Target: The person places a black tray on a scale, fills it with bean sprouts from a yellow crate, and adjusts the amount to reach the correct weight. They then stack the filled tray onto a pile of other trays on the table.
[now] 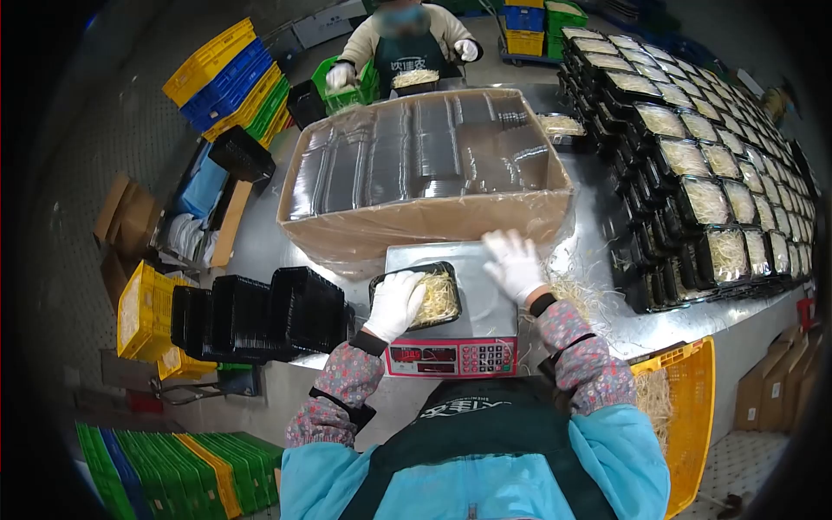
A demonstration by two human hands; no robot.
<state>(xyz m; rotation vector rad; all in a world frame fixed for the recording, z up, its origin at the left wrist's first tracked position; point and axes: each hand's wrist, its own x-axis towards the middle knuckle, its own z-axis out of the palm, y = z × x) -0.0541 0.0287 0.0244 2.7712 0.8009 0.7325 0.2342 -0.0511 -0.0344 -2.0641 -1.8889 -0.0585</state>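
My left hand, in a white glove, rests on the left part of a black tray of bean sprouts; whether its fingers grip the tray is unclear. The tray sits on the metal plate of a scale with a red-edged keypad and lit digits too small to read. Gloved in white too, my right hand is spread over the right edge of the scale, near the large carton, with nothing in it. Loose sprouts lie on the table to its right.
A large open carton of stacked clear and black plastic stands ahead. Empty black trays are at left, piled filled trays at right. A yellow crate of sprouts is at lower right. Across the carton stands a person in white gloves.
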